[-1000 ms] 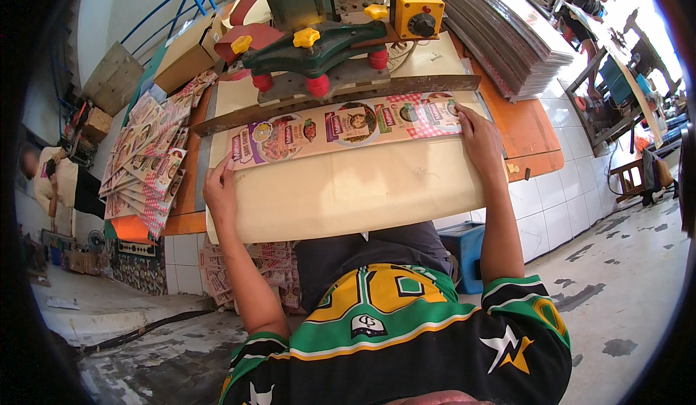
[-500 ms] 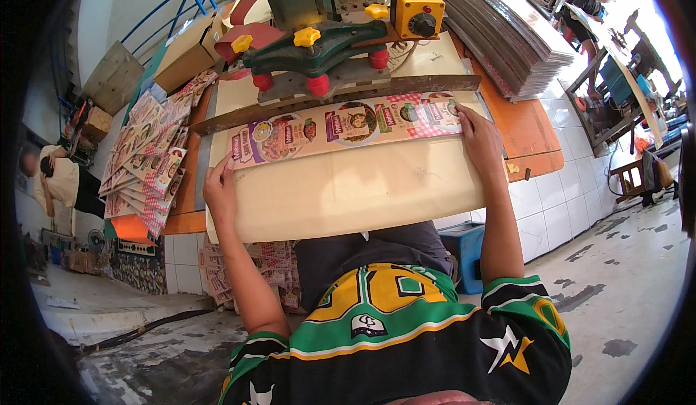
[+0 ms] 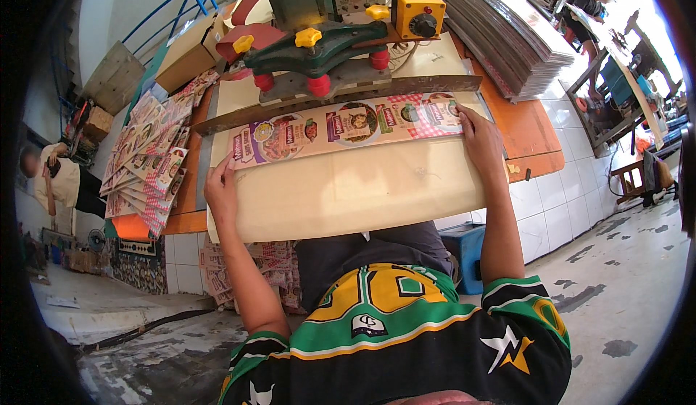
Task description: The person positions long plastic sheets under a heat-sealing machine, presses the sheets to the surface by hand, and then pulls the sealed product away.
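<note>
Strip printed with bowls of food lies crosswise before the seated worker, on a cream sheet. Its long axis runs left to right, the right end tilted a little farther from the body, roughly in line with the metal bar just beyond it. The pink-checked end points toward the right hand; the end near the purple patch points toward the left hand.

Each hand has its fingertips at one end of the strip — whether they pinch it, press it or also grip the sheet, I can't tell from here.

Compared with a moment ago, hardly anything differs: strip, sheet and both hands keep their places, and the green clamp frame with its yellow knobs stands as it was. Only the bystander at far left has shifted an arm.

Fingers cover bits of the strip's ends, and its far edge runs so close to the bar that I can't see if it touches. The machine's top is cut off above; below the table, more prints sit partly hidden behind the left forearm.
</note>
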The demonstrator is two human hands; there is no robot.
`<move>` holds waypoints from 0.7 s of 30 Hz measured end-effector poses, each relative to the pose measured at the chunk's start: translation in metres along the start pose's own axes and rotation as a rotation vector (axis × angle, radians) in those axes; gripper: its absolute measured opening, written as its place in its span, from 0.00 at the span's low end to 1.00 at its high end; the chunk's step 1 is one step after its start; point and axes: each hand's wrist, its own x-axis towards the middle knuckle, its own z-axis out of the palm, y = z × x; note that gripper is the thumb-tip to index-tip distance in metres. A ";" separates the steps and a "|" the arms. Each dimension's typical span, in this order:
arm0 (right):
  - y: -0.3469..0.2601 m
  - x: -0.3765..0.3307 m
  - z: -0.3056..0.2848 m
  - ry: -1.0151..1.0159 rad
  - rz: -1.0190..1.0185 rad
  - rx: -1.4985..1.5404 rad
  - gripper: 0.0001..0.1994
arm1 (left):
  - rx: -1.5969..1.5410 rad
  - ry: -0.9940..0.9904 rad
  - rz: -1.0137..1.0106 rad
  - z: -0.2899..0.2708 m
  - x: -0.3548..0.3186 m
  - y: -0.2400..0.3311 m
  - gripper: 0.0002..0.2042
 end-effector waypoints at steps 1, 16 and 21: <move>0.000 0.000 0.000 -0.001 0.001 -0.003 0.15 | 0.002 0.000 0.002 0.000 0.000 0.001 0.15; -0.001 0.000 -0.001 -0.003 0.011 -0.003 0.16 | -0.030 -0.007 -0.028 0.000 -0.001 0.003 0.15; 0.001 0.000 -0.001 -0.002 0.008 -0.010 0.16 | -0.019 -0.014 -0.043 -0.002 -0.002 0.007 0.15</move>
